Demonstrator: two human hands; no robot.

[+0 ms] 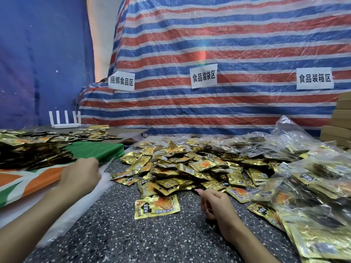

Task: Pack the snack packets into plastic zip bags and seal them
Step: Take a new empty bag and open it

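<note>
Forearms reach over a speckled table (133, 242). The left hand (79, 175), at 10 o'clock, rests on the end of a clear zip bag (76, 211). Its fingers are hidden, so a grip cannot be confirmed. The right hand (214, 202), at 2 o'clock and well apart from the left, hovers loosely curled and empty, its fingertip just beside the pile (190, 168) of gold snack packets at 12 o'clock. One packet (156, 206) lies flat between the hands; its black-and-orange print is too blurred to read. Filled bags (303, 177) crowd the 3 o'clock side. A second heap (34, 150) sits on a green-and-orange cloth (95, 149) at 9 o'clock, with a white router (65, 122) behind it. On the striped tarp (209, 44) at the back, paper signs read 捆绑食品区 (121, 81), 食品装袋区 (203, 75) and 食品装箱区 (315, 78). Cardboard boxes (341, 120) stack up at the right edge.
</note>
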